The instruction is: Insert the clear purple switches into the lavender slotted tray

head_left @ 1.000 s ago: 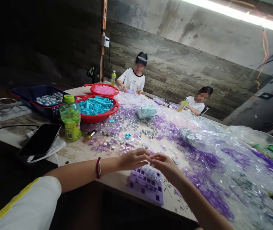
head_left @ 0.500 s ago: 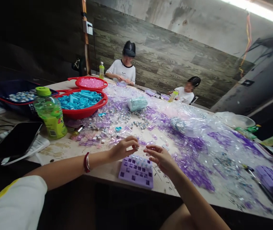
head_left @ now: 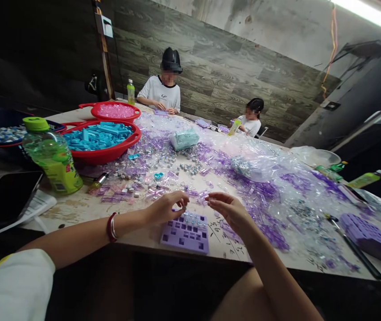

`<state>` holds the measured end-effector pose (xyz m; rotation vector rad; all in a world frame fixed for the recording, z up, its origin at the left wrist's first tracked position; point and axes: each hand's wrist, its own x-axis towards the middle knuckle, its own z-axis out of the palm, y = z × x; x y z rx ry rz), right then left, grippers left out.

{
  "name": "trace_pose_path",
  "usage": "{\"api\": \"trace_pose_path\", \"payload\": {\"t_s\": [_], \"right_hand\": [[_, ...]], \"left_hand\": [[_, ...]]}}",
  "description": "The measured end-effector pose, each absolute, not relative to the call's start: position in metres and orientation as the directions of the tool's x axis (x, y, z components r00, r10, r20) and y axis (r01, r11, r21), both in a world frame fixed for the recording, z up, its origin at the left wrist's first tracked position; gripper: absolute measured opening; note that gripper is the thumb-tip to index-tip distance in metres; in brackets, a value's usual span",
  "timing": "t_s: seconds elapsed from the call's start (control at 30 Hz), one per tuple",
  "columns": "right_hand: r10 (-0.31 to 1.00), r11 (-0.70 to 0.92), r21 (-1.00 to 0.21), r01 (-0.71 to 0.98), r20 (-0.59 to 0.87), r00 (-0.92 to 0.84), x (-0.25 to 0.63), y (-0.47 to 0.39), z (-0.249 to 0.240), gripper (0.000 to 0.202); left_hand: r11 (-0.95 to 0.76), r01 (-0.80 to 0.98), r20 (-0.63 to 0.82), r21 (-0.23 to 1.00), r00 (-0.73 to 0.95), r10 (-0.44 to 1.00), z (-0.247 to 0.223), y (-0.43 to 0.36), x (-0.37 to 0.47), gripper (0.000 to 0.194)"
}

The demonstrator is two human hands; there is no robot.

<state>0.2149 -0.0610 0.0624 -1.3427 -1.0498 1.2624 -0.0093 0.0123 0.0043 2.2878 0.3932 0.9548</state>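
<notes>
A purple block tray (head_left: 184, 238) with square holes lies at the table's near edge, and small clear pieces (head_left: 193, 219) sit along its far rows. My left hand (head_left: 165, 207) is over the tray's far left corner, thumb and fingers pinched together. Whatever is between those fingertips is too small to make out. To the right, my right hand (head_left: 229, 211) hovers above the table beside the tray. Its fingers are drawn together at the tips, and I cannot make out what they hold. Loose clear and purple plastic pieces (head_left: 157, 191) lie just beyond both hands.
Red baskets hold blue pieces (head_left: 101, 136) and pink pieces (head_left: 115, 110). A green-capped bottle (head_left: 51, 156) and a phone (head_left: 8, 196) stand left. A tissue pack (head_left: 184, 139) lies mid-table. Purple blocks (head_left: 367, 234) and a black-handled tool (head_left: 358, 249) lie right. Two people sit opposite.
My left hand has come down to the tray's far edge. The right hand has drawn a little away from it. The whole view has shifted slightly.
</notes>
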Motion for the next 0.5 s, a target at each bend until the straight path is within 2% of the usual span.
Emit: {"api": "trace_pose_path", "payload": {"t_s": [0.13, 0.3, 0.5], "right_hand": [[0.984, -0.158, -0.986, -0.051, -0.161, 0.07, 0.2195, -0.0626, 0.0655, 0.033], [0.994, -0.11, -0.988, 0.109, -0.107, 0.039, 0.2253, -0.0653, 0.0659, 0.034], [0.979, -0.154, -0.95, 0.27, -0.184, -0.087, 0.2214, -0.0679, 0.0656, 0.033]], "left_hand": [[-0.792, 0.081, 0.5, 0.605, 0.736, 0.457, 0.0053, 0.0115, -0.01, 0.011], [-0.799, 0.047, 0.51, 0.599, 0.747, 0.426, 0.0064, 0.0125, -0.0102, 0.011], [-0.804, -0.034, 0.542, 0.593, 0.756, 0.368, 0.0128, 0.0122, -0.0116, 0.016]]}}
